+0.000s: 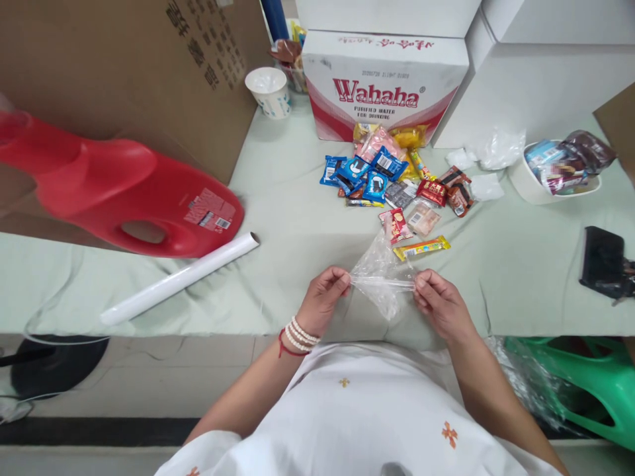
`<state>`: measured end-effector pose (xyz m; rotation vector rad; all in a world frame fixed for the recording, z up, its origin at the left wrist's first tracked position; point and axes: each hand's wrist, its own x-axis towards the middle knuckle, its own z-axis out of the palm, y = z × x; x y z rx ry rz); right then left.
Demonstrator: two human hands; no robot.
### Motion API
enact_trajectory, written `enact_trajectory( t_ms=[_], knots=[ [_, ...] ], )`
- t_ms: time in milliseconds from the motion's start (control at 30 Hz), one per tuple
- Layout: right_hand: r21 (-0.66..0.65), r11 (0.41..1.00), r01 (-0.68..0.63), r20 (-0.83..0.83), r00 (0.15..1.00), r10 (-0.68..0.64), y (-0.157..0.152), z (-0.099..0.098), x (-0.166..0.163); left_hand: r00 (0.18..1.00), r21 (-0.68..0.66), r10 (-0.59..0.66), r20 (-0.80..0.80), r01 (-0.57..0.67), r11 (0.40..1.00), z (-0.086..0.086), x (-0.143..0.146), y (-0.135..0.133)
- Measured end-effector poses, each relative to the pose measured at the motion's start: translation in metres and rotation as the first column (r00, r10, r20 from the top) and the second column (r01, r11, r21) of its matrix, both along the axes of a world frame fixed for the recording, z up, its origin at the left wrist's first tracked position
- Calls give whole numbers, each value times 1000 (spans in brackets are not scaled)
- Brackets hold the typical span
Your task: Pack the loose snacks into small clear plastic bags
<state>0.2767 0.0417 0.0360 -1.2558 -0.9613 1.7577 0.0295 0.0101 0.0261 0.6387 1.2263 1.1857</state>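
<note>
Between my two hands a clear plastic bag (380, 281) is stretched sideways, gathered into a thin band. My left hand (325, 297), with a beaded bracelet on its wrist, pinches the band's left end. The right end is pinched by my right hand (439, 301). Just beyond the bag lie a yellow snack stick (423, 248) and a red-and-pink snack packet (395, 225). Farther back is a heap of small wrapped snacks, among them blue packets (376, 186), a red packet (431, 192) and brown packets (460, 198).
A red jug (149, 192) and a white roll (183, 277) lie at the left. A paper cup (270, 92) and a Wahaha carton (381, 86) stand behind. At the right are a white tub (536, 188) of snacks, crumpled plastic (501, 149) and a black phone-like object (601, 258).
</note>
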Motion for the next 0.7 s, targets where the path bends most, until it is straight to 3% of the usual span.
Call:
enact_trajectory(
  t_ms=[167, 300, 500, 700],
  knots=[
    [48, 998, -33, -18, 999, 34, 2, -1, -3, 988, 102, -50, -148, 66, 993, 1, 2, -3],
    [21, 994, -103, 136, 986, 99, 2, -4, -23, 937, 183, -86, -340, 155, 971, -2, 7, -2],
    [90, 995, -32, 234, 972, 10, 0, -9, -47, 793, 212, 183, -581, -69, 975, -4, 10, -9],
    [116, 991, -68, 280, 959, 33, -4, -5, -55, 770, 184, 78, -633, 51, 982, -1, 17, -5]
  ],
)
